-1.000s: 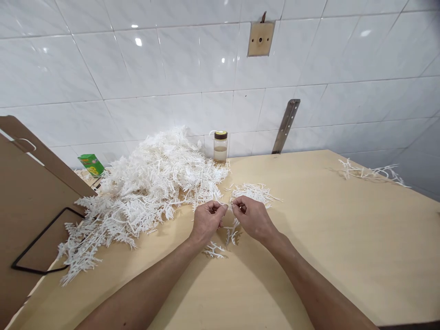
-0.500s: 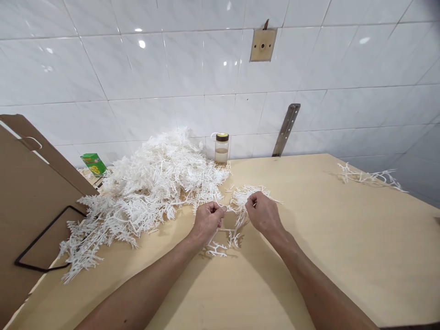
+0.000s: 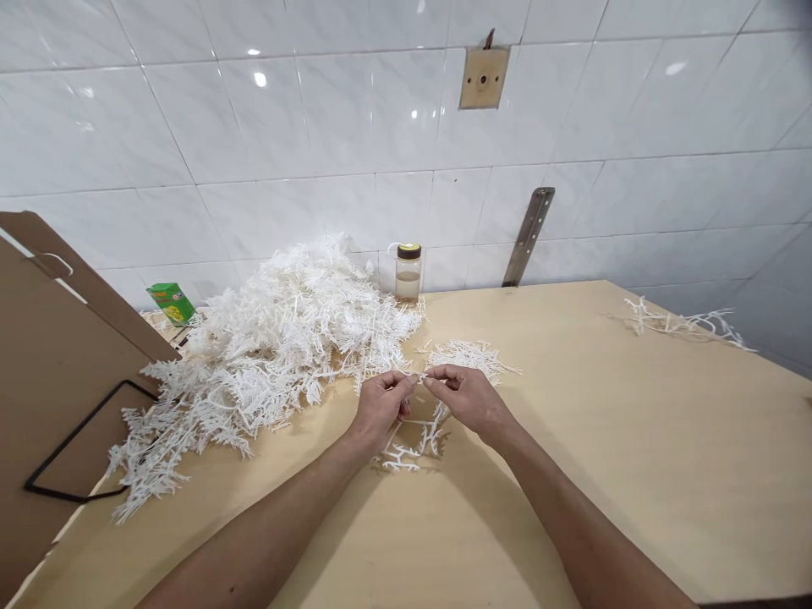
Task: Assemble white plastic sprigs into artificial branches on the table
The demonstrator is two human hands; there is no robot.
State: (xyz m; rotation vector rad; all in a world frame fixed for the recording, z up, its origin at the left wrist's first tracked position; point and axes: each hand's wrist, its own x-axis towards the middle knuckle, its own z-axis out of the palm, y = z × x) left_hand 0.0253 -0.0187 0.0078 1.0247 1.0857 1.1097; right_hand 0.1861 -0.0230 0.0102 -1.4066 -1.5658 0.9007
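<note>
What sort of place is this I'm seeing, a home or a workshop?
Possibly a small workshop or a room at home used for handwork; I can't tell which. A wood-coloured table stands by a tiled wall, bearing a big heap of white branching pieces.

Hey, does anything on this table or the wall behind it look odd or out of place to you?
Mainly the wall plate: it looks yellowed against the pale tiles, and a brown stub pokes out above it. Some white sprigs lie at the rear right edge of the table, apart from the big white heap.
</note>
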